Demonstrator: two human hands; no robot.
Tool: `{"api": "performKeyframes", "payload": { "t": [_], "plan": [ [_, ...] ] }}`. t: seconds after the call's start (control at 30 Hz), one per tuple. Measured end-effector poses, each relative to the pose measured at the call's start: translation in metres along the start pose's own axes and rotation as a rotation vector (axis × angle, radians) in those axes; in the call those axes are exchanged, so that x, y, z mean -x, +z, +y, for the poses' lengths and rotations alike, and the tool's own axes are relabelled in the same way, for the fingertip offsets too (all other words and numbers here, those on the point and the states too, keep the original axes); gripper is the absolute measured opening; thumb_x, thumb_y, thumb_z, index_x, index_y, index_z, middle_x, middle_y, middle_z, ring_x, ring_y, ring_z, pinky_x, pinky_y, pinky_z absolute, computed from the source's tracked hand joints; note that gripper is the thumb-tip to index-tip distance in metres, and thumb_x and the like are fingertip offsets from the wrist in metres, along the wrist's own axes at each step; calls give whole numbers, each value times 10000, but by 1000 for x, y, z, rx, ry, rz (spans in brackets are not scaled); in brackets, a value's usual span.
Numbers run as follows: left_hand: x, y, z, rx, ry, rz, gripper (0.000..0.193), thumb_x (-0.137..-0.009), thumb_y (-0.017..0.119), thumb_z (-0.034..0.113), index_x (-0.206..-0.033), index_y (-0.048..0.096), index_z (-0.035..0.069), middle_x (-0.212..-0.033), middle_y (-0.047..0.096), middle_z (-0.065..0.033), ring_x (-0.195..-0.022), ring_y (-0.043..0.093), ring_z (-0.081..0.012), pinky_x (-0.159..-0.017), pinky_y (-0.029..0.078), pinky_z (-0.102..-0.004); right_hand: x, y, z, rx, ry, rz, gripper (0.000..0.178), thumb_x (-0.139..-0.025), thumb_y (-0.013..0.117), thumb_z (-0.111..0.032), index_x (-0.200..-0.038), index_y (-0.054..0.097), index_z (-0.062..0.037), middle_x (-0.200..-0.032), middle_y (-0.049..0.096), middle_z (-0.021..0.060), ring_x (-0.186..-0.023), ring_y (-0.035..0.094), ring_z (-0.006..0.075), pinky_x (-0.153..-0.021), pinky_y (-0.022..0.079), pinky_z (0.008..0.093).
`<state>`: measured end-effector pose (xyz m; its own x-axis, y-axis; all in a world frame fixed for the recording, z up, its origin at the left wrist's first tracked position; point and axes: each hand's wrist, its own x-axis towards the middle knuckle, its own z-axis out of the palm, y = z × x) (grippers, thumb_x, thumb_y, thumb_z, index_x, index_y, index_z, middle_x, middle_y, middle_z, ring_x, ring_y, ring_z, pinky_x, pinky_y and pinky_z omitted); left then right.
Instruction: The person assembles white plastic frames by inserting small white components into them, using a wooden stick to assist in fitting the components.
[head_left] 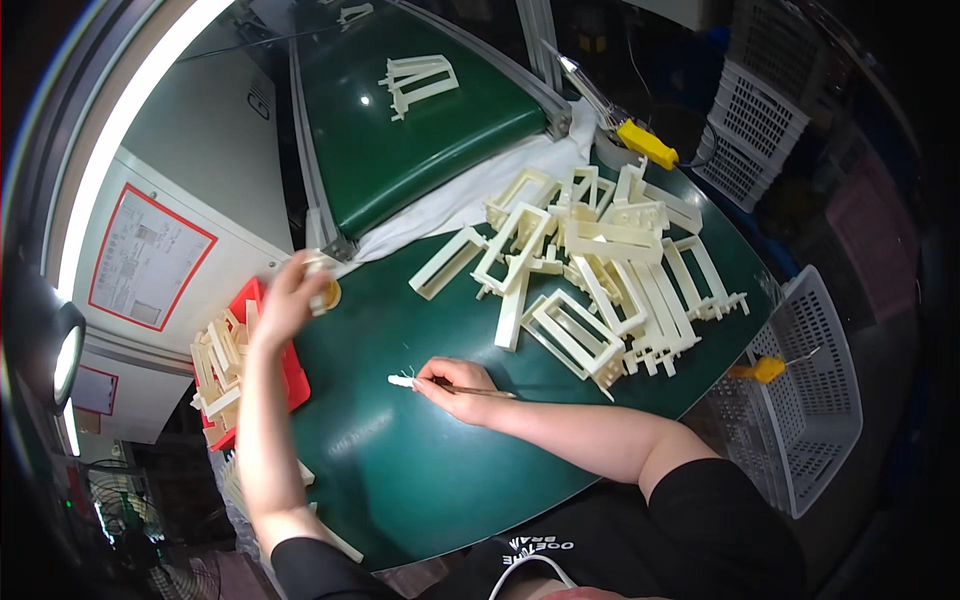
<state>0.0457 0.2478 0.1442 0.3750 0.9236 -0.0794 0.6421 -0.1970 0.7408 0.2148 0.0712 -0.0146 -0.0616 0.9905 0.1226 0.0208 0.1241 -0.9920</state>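
My right hand (458,388) is closed round a slim tool (402,381). Its white end with loose thin strands points left, and a thin brown shaft sticks out behind the hand. Over the table's left edge, my left hand (287,302) is smeared by motion. At its fingertips shows a small whitish object with a yellowish round part (328,297), too blurred to name; whether the fingers grip it is unclear. Right of my hands lies a heap of cream plastic frames (615,240), rectangular and slotted, piled at different angles.
Beneath my left forearm stands a red bin (294,378) of cream parts. A green conveyor belt (430,150) carries another frame (425,82), with white cloth (450,215) along its end. A yellow-handled tool (648,145) lies at the back right; a white basket (815,390) stands at the right.
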Motion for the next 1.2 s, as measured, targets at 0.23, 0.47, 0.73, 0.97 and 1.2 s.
{"api": "performKeyframes", "payload": {
  "t": [0.23, 0.47, 0.73, 0.97, 1.2],
  "plan": [
    [77, -163, -107, -967, -402, 490, 474, -888, 614, 197, -1299, 453, 23, -1053, 599, -172, -976, 580, -244, -795, 481, -370, 1, 10, -7, 33, -13, -35, 206, -901, 580, -286, -884, 627, -86, -808, 634, 37, -722, 597, 188, -643, 454, 328],
    [58, -5, 3, -632, 351, 84, 512, -797, 703, 178, -1262, 525, 62, -1278, 532, -163, -1216, 473, -326, -1036, 377, -409, 4, 7, -1, 27, -20, -27, 202, -900, 585, -274, -888, 626, -77, -823, 641, 44, -716, 598, 190, -640, 454, 327],
    [18, 169, 84, -595, 518, 58, 693, -767, 714, 336, -1310, 427, 15, -1159, 568, -181, -1083, 542, -337, -900, 470, -420, 3, 23, 13, -170, -101, -26, 99, -899, 591, -125, -970, 603, -58, -820, 631, 63, -739, 590, 124, -692, 471, 285],
    [30, 148, 77, -342, 499, 204, 737, -775, 689, 179, -1411, 344, 42, -1224, 556, -210, -1128, 542, -357, -943, 452, -411, 1, 23, 22, -367, -126, -58, 72, -925, 587, -115, -949, 596, -48, -812, 598, 14, -732, 525, 64, -690, 457, 249],
    [141, 127, -4, -21, 616, 491, 590, -682, 723, -46, -1149, 423, 157, -1364, 364, -151, -1336, 334, -370, -1036, 380, -446, 4, 6, -1, -498, 82, -55, 430, -1015, 386, -392, -1088, 588, -21, -941, 669, 41, -681, 612, 88, -538, 413, 196]
  ]
}}
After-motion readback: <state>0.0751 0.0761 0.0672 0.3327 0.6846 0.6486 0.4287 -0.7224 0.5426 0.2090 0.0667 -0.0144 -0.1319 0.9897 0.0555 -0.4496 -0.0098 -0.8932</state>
